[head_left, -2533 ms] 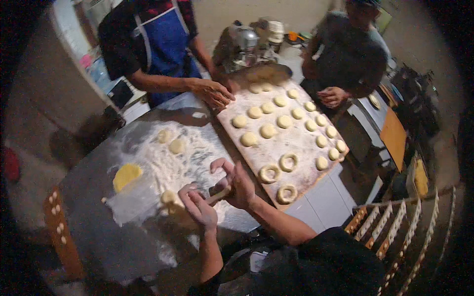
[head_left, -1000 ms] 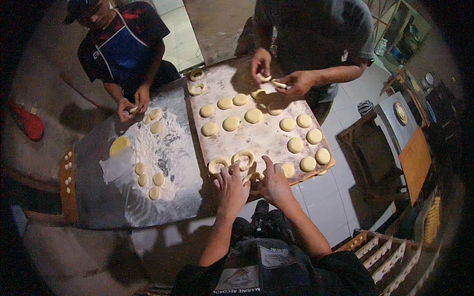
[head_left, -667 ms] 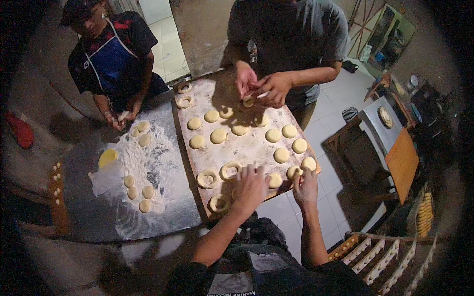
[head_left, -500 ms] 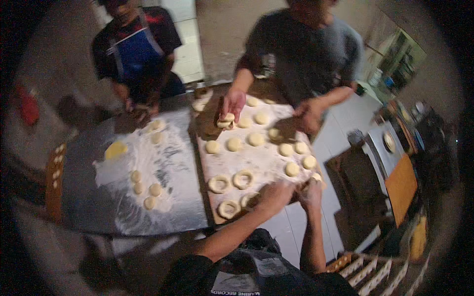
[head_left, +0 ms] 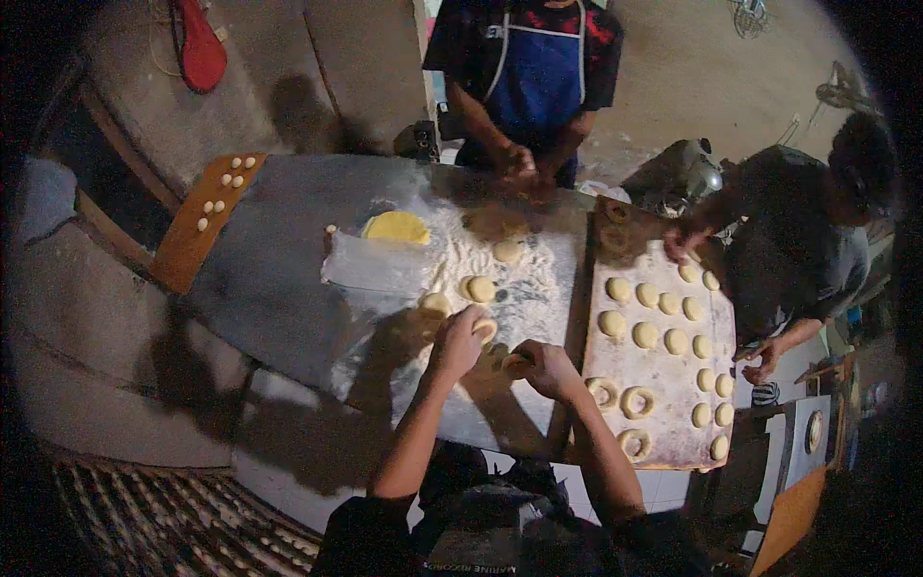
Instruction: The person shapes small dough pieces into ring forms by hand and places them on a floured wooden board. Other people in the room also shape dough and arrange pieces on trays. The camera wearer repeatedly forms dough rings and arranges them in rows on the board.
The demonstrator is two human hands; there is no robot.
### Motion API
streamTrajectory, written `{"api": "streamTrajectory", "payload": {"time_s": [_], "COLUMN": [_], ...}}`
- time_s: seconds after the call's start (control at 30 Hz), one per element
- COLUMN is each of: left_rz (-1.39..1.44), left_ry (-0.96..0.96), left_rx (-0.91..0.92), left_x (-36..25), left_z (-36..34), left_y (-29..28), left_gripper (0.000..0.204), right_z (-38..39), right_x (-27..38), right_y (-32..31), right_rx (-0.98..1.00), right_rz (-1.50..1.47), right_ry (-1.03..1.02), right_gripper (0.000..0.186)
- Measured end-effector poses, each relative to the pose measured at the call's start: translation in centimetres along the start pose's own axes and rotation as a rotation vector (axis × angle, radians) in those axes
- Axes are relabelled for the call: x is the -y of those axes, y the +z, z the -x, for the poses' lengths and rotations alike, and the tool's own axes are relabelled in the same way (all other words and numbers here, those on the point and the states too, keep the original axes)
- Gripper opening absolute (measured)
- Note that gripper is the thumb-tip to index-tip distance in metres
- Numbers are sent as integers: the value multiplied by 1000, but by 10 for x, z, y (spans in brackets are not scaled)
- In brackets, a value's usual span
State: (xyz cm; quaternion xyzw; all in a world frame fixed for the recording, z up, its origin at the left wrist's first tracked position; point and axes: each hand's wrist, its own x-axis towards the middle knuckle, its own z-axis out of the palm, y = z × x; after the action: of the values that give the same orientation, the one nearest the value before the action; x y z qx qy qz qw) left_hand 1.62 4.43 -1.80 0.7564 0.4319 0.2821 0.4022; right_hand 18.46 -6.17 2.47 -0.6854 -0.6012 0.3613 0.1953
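My left hand is closed on a pale dough round above the floured metal tabletop. Just to its right, my right hand has its fingers bent round a small dough piece, mostly shaded and partly covered by the fingers. Beyond my left hand lie a dough round and another dough round on the flour. A third dough round sits farther back. Right of my hands, a floured board bears several dough rounds and, at its near left, dough rings.
A yellow dough sheet and a translucent plastic sheet lie left of the flour. An orange-brown board with small dough balls is at the far left. One person stands across the table, another person beyond the board's right side.
The view has swung left. My hands have moved from the board's near edge to the metal tabletop, where the left now holds a dough round. The right-hand co-worker's held dough no longer shows.
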Motion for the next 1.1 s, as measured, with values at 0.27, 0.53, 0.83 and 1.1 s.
{"api": "streamTrajectory", "payload": {"time_s": [0.27, 0.53, 0.83, 1.1], "left_rz": [-125, 445, -1, 1108], "left_ry": [54, -51, 307, 109], "left_rx": [-179, 178, -128, 122], "left_x": [21, -60, -29, -62], "left_z": [-9, 18, 5, 21], "left_y": [-2, -58, -14, 12], "left_gripper": [34, 29, 31, 38], "right_z": [-31, -7, -29, 23], "right_x": [-4, 64, 49, 35], "right_y": [36, -10, 6, -15], "right_rx": [-169, -178, -248, -570], "right_rz": [49, -983, -876, -468], "right_ry": [-99, -55, -277, -191], "right_gripper": [33, 37, 51, 46]}}
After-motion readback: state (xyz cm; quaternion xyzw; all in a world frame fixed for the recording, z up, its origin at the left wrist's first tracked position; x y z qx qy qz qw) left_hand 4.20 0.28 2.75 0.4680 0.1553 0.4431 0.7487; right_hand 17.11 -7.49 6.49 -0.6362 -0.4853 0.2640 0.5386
